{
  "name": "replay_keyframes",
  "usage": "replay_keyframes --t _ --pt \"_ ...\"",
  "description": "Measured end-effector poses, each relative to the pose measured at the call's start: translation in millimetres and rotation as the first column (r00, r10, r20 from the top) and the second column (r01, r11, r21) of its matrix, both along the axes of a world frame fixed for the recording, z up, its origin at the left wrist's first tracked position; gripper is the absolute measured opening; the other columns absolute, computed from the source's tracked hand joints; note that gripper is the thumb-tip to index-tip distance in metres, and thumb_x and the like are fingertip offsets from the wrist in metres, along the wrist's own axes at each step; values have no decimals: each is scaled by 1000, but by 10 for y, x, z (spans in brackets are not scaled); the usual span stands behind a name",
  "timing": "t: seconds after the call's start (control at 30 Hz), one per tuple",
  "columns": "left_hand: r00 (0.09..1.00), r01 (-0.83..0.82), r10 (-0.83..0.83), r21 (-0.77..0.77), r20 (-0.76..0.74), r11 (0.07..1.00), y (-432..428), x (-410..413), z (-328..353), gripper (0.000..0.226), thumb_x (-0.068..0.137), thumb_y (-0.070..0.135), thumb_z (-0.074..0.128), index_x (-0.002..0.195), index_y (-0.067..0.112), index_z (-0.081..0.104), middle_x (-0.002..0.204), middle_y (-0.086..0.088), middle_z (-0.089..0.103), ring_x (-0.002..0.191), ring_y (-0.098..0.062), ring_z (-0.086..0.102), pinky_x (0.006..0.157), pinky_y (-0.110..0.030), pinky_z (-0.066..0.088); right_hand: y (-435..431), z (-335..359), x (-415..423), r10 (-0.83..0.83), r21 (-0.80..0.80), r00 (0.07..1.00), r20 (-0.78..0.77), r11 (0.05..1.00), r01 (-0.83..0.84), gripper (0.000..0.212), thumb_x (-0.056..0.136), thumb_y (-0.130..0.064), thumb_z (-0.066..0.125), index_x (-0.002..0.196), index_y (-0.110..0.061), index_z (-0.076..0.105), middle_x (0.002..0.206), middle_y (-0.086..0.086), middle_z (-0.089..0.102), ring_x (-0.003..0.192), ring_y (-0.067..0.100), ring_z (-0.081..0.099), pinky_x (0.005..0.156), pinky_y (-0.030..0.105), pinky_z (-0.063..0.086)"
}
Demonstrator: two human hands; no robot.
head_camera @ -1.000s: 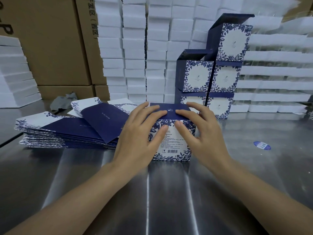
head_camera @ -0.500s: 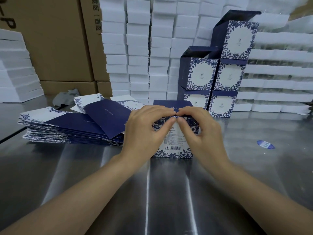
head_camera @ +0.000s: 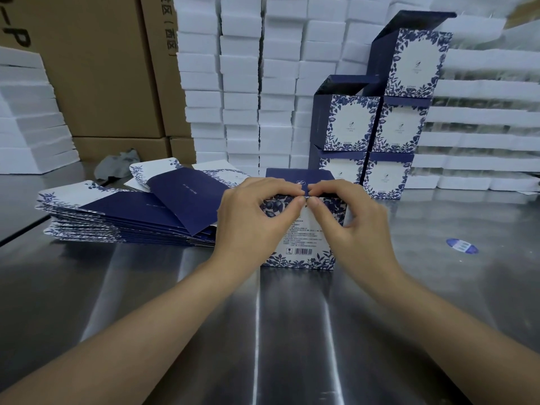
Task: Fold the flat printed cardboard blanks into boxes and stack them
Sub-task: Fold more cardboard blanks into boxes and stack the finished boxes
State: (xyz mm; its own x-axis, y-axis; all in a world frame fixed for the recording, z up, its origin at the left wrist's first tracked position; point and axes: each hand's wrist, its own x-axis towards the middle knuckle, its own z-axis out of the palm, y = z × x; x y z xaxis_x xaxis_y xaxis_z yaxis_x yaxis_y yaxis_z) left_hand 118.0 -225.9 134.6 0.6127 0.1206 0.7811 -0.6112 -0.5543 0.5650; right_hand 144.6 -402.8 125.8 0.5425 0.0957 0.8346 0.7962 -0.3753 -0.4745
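The left hand point(head_camera: 251, 220) and right hand point(head_camera: 356, 226) pinched the box point(head_camera: 304, 232) at its top front edge, fingertips nearly touching. The box stood on the table point(head_camera: 263, 331), blanks point(head_camera: 125, 214) piled to its left and finished boxes point(head_camera: 380, 127) stacked behind.

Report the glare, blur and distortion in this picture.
Head view: glare streaks run down the steel table toward the camera; wide-angle distortion bows the foam stacks and brown cartons; the box, left hand and right hand are sharp; the far-right foam looks smeared.
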Motion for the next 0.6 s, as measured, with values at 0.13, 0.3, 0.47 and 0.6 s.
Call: replay_keyframes --t 0.13,0.3,0.47,0.6 --pt "1000 6 -6 -8 -24 1000 -24 -16 11 12 90 28 82 101 31 84 101 18 78 111 -8 69 100 -45 54 0 13 -18 4 -8 1000 -12 1000 -4 8 99 -25 73 105 -23 76 105 -19 74 108 8 68 97 42 53" --pt "997 53 -51 31 -52 998 107 -56 56 17 91 23 83 107 27 84 108 20 78 114 1 69 104 -30 53 -100 65 11 35 -43 999 -29 998 -37 11 98 -17 74 109 -17 76 107 -10 77 107 13 71 96 45 55" --pt "999 41 -41 -3 -15 999 62 -41 34 14 91 16 83 104 21 84 104 16 78 108 -2 70 98 -23 53 -82 63 10 32 -35 998 -46 999 -34 7 99 -16 73 106 -17 76 107 -9 77 107 11 70 98 38 54" --pt "995 77 -77 -8 -57 997 79 -25 60 13 91 17 82 103 23 84 101 18 79 108 -3 70 99 -30 54 -117 77 30 43 -30 996 -72 999 -45 8 98 -17 75 106 -18 77 107 -11 78 107 11 72 98 43 55"
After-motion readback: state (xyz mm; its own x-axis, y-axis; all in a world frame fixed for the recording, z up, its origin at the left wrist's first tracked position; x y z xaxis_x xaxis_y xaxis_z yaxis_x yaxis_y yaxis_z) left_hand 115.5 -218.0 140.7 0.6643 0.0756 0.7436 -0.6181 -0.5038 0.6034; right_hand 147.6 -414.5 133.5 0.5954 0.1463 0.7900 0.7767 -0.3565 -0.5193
